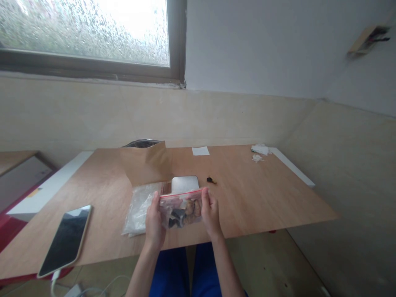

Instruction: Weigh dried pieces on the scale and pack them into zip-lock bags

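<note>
Between my two hands is a clear zip-lock bag (182, 222) with a red seal line along its top edge. Brown, lumpy dried pieces and some dark pieces show through the plastic. My left hand (155, 222) pinches the bag's upper left corner, thumb on top. The upper right corner is gripped by my right hand (210, 214). Just beyond the bag lies a silver flat-topped device (185, 184), partly hidden by it. A stack of empty clear plastic bags (139, 208) lies beside my left hand. A small black and yellow item (211, 180) rests past my right hand.
A phone (66, 239) with a white cable lies at the left front. A brown paper bag (145, 163) stands behind the plastic bags. White paper (200, 151) and crumpled white scraps (260, 149) lie toward the wall. The wooden tabletop (262, 198) ends near my knees.
</note>
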Demonstrator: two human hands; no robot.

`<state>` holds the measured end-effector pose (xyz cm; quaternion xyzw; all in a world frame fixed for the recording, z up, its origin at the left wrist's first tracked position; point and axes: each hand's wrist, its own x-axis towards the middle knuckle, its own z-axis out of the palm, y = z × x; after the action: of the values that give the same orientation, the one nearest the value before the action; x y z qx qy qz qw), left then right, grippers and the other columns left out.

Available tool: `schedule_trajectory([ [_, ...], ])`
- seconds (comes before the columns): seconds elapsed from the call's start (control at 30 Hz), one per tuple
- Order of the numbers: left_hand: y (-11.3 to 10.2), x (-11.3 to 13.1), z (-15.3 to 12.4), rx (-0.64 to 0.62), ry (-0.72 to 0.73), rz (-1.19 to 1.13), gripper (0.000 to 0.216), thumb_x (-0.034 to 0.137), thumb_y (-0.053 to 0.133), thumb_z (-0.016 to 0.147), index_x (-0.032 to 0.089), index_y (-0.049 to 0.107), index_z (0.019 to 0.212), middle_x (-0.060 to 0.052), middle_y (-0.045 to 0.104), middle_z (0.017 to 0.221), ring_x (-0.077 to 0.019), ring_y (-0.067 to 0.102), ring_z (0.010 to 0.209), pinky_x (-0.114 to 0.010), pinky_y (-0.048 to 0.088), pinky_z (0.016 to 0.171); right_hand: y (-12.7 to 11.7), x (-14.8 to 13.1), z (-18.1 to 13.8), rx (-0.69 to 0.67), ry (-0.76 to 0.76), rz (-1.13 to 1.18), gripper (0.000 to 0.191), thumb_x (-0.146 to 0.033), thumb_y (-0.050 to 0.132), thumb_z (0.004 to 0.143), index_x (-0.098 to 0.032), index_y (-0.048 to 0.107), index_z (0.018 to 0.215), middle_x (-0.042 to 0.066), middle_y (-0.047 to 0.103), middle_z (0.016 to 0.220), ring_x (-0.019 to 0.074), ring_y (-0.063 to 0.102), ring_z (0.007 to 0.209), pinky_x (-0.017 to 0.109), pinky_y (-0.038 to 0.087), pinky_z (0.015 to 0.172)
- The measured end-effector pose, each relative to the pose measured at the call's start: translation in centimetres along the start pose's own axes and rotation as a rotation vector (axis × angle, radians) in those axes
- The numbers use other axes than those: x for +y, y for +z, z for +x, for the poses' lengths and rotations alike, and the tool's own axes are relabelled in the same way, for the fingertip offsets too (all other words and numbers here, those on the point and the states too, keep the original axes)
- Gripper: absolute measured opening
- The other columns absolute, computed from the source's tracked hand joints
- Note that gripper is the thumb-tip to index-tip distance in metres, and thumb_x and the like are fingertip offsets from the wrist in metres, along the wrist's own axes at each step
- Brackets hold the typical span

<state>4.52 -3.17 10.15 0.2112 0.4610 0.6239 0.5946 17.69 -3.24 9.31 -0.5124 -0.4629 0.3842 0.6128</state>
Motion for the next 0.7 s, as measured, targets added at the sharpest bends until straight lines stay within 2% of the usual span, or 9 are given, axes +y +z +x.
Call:
schedule_trajectory([
  [0.13, 0.1, -0.4, 0.1, -0.049, -0.047, 0.002, 0.047, 0.054, 0.060, 0.070, 0.010, 0.069, 0.086, -0.007, 0.071, 0.076, -0.0232, 0.066, 0.080, -0.033, 0.049, 0.076, -1.0, 0.2, 0.3, -0.068, 0.089, 0.057, 0.058, -0.057, 0.033, 0.087, -0.015, 0.068, 0.066, 0.007, 0.066, 0.061, 0.0184, 0.064, 0.065, 0.029, 0.050, 0.069],
  [0.23, 0.5, -0.6, -0.1, -0.146, -0.106, 0.031, 0.053, 0.056, 0.055, 0.072, 0.008, 0.069, 0.092, -0.010, 0.072, 0.082, -0.0256, 0.066, 0.085, -0.035, 0.048, 0.079, -1.8, 0.4, 0.1, -0.087, 0.124, 0.075, 0.057, -0.057, 0.035, 0.087, -0.015, 0.069, 0.069, 0.008, 0.068, 0.067, 0.0191, 0.064, 0.068, 0.028, 0.050, 0.067],
  [0.33, 0.5, -0.7, 0.0, -0.243, -0.119, 0.094, 0.058, 0.058, 0.046, 0.077, 0.008, 0.069, 0.095, -0.013, 0.071, 0.088, -0.0252, 0.065, 0.084, -0.036, 0.046, 0.081, -3.3, 1.0, 0.3, -0.040, 0.150, 0.048, 0.056, -0.060, 0.038, 0.084, -0.015, 0.067, 0.069, 0.009, 0.068, 0.068, 0.0197, 0.065, 0.070, 0.028, 0.050, 0.066],
  [0.4, 0.0, -0.5, 0.6, -0.242, -0.045, 0.133, 0.059, 0.059, 0.041, 0.079, 0.009, 0.068, 0.096, -0.012, 0.071, 0.090, -0.0231, 0.064, 0.080, -0.035, 0.045, 0.079, -5.5, 1.6, 1.2, 0.108, 0.160, 0.010, 0.057, -0.064, 0.040, 0.080, -0.014, 0.066, 0.068, 0.009, 0.067, 0.066, 0.0202, 0.064, 0.069, 0.028, 0.050, 0.065],
  [0.5, -1.4, 0.1, 1.7, -0.198, 0.070, 0.208, 0.058, 0.057, 0.034, 0.083, 0.011, 0.068, 0.096, -0.012, 0.071, 0.091, -0.0208, 0.063, 0.076, -0.033, 0.044, 0.075, -11.0, 2.6, 4.2, 0.504, 0.107, -0.087, 0.062, -0.072, 0.041, 0.073, -0.014, 0.063, 0.068, 0.007, 0.065, 0.064, 0.0177, 0.061, 0.061, 0.026, 0.047, 0.056],
  [0.53, -1.8, 0.4, 2.1, -0.182, 0.100, 0.234, 0.058, 0.056, 0.032, 0.084, 0.012, 0.068, 0.095, -0.012, 0.071, 0.092, -0.0207, 0.063, 0.077, -0.033, 0.044, 0.075, -13.0, 3.0, 5.5, 0.576, 0.073, -0.138, 0.061, -0.072, 0.041, 0.071, -0.014, 0.061, 0.066, 0.006, 0.063, 0.062, 0.0162, 0.059, 0.058, 0.025, 0.046, 0.054],
  [0.57, -2.2, 0.8, 2.5, -0.163, 0.133, 0.257, 0.058, 0.056, 0.030, 0.084, 0.012, 0.068, 0.093, -0.012, 0.071, 0.092, -0.0209, 0.063, 0.080, -0.033, 0.044, 0.074, -14.9, 3.4, 6.9, 0.610, 0.049, -0.193, 0.060, -0.072, 0.042, 0.071, -0.015, 0.058, 0.064, 0.004, 0.060, 0.058, 0.0147, 0.056, 0.053, 0.024, 0.044, 0.051],
  [0.63, -2.5, 1.6, 3.2, -0.118, 0.224, 0.300, 0.062, 0.057, 0.023, 0.086, 0.014, 0.068, 0.091, -0.011, 0.070, 0.094, -0.0215, 0.062, 0.084, -0.032, 0.044, 0.072, -18.1, 4.4, 9.5, 0.557, 0.045, -0.331, 0.056, -0.070, 0.041, 0.072, -0.017, 0.051, 0.057, 0.000, 0.052, 0.048, 0.0120, 0.047, 0.044, 0.023, 0.037, 0.043],
  [0.7, -2.2, 2.7, 3.9, -0.053, 0.362, 0.356, 0.067, 0.057, 0.013, 0.087, 0.016, 0.066, 0.094, -0.010, 0.069, 0.099, -0.0214, 0.062, 0.088, -0.032, 0.044, 0.072, -20.1, 5.7, 11.7, 0.494, 0.078, -0.495, 0.052, -0.066, 0.038, 0.074, -0.020, 0.042, 0.051, -0.003, 0.043, 0.042, 0.0104, 0.038, 0.038, 0.023, 0.030, 0.037],
])
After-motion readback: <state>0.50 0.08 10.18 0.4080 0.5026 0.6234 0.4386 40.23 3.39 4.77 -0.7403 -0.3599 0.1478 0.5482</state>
